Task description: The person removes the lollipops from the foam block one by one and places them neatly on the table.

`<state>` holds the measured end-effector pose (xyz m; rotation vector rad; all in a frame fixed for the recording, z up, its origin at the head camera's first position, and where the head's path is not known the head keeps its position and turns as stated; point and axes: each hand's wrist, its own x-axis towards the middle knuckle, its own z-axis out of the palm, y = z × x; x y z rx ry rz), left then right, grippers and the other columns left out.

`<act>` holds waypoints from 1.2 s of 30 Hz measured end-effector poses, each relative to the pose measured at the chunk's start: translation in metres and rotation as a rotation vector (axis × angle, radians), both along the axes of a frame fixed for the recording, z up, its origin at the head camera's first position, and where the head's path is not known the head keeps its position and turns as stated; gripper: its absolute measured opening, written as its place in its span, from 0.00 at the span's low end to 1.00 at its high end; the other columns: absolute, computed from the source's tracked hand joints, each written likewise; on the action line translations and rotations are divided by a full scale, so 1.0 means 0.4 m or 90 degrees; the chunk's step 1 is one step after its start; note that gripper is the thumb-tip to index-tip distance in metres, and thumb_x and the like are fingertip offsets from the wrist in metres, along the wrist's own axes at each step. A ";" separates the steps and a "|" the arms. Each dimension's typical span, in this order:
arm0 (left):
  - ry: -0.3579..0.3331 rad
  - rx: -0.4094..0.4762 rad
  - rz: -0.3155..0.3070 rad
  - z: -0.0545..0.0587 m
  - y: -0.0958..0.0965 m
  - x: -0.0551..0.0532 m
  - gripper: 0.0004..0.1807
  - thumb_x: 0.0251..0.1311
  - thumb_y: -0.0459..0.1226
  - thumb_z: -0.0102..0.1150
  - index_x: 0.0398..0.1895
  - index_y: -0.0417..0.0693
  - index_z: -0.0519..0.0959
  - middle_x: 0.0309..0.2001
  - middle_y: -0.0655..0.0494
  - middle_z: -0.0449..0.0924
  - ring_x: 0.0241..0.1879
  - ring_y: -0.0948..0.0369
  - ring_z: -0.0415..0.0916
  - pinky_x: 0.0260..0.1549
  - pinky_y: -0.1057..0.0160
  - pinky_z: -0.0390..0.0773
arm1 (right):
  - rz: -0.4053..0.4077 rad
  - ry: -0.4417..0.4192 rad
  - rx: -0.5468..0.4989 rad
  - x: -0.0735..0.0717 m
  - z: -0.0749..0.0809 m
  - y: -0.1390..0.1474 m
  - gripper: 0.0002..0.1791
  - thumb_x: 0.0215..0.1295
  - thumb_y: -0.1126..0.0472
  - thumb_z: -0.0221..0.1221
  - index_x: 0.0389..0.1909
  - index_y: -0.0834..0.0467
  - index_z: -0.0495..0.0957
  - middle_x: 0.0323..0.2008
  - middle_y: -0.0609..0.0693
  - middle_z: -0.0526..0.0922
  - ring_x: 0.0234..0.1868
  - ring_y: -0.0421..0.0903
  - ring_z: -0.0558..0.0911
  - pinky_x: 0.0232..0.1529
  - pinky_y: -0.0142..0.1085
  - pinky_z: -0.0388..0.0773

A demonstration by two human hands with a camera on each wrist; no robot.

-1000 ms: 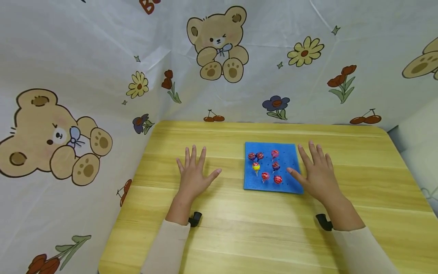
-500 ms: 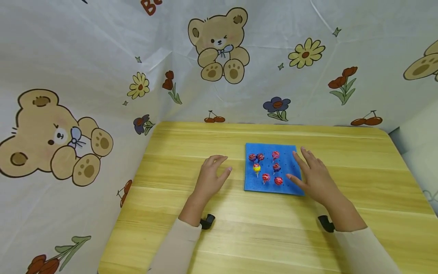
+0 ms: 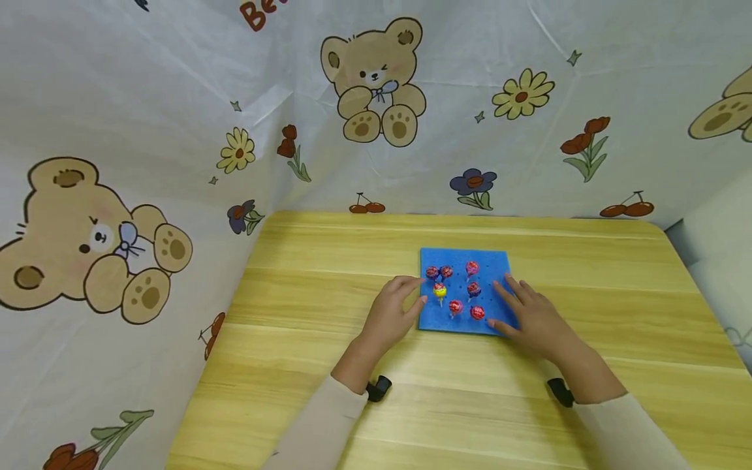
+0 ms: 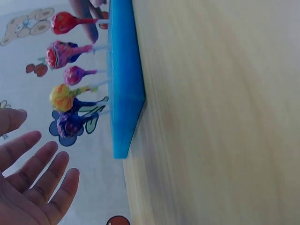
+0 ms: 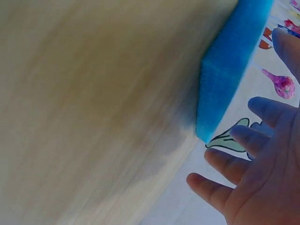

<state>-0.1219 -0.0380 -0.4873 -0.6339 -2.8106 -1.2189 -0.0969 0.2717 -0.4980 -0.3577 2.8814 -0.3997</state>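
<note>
A blue foam board [image 3: 493, 261] lies on the table, dotted with small holes. Several wrapped lollipops stand upright in it by their sticks, among them a yellow lollipop [image 3: 440, 291], a red lollipop [image 3: 477, 313] and a pink lollipop [image 3: 472, 268]. My left hand [image 3: 389, 313] is at the board's left edge, fingers relaxed, close to the yellow one and holding nothing. Over the board's right side is my right hand [image 3: 537, 323], its fingers spread and nothing in them. In the left wrist view a purple lollipop [image 4: 70, 124] is nearest the left fingers [image 4: 61, 197].
The wooden table [image 3: 294, 365] extends around the board on all sides. A white cloth [image 3: 247, 59] printed with bears and flowers hangs behind it and on the left. Black wrist mounts [image 3: 378, 389] show under both forearms.
My left hand has moved right to the board's left edge, its spread fingers drawing closer together. The right hand has shifted slightly down and left over the board. The lollipops have stayed in place.
</note>
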 end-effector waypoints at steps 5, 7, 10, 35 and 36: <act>-0.011 -0.010 -0.010 -0.007 0.020 0.007 0.24 0.73 0.46 0.56 0.70 0.54 0.74 0.64 0.54 0.76 0.65 0.55 0.74 0.63 0.54 0.78 | 0.009 0.004 0.006 0.010 -0.017 -0.001 0.48 0.67 0.32 0.57 0.79 0.54 0.55 0.80 0.64 0.50 0.76 0.75 0.51 0.72 0.72 0.49; -0.004 -0.016 -0.016 -0.009 0.027 0.006 0.25 0.73 0.46 0.56 0.71 0.55 0.73 0.65 0.54 0.75 0.66 0.55 0.73 0.64 0.55 0.77 | 0.010 0.002 0.004 0.013 -0.020 -0.001 0.48 0.67 0.32 0.57 0.79 0.53 0.56 0.80 0.64 0.51 0.76 0.75 0.51 0.71 0.73 0.49; 0.016 -0.018 -0.027 -0.012 0.037 0.004 0.25 0.73 0.44 0.57 0.71 0.54 0.72 0.65 0.54 0.75 0.67 0.55 0.73 0.65 0.55 0.77 | 0.004 -0.008 -0.001 0.017 -0.024 0.003 0.48 0.66 0.31 0.56 0.80 0.52 0.56 0.80 0.63 0.50 0.76 0.75 0.51 0.70 0.76 0.46; 0.055 -0.027 -0.044 -0.016 0.079 -0.001 0.18 0.69 0.38 0.62 0.61 0.50 0.81 0.60 0.57 0.78 0.62 0.60 0.77 0.61 0.64 0.79 | 0.006 -0.036 -0.042 0.016 -0.029 0.013 0.52 0.65 0.27 0.54 0.82 0.49 0.48 0.81 0.62 0.44 0.78 0.73 0.48 0.66 0.80 0.43; 0.053 -0.025 -0.042 -0.015 0.080 0.000 0.17 0.69 0.38 0.62 0.60 0.50 0.81 0.60 0.57 0.78 0.62 0.60 0.78 0.61 0.64 0.78 | 0.006 -0.037 -0.043 0.017 -0.029 0.014 0.52 0.65 0.27 0.54 0.82 0.49 0.48 0.81 0.62 0.44 0.78 0.73 0.48 0.66 0.80 0.43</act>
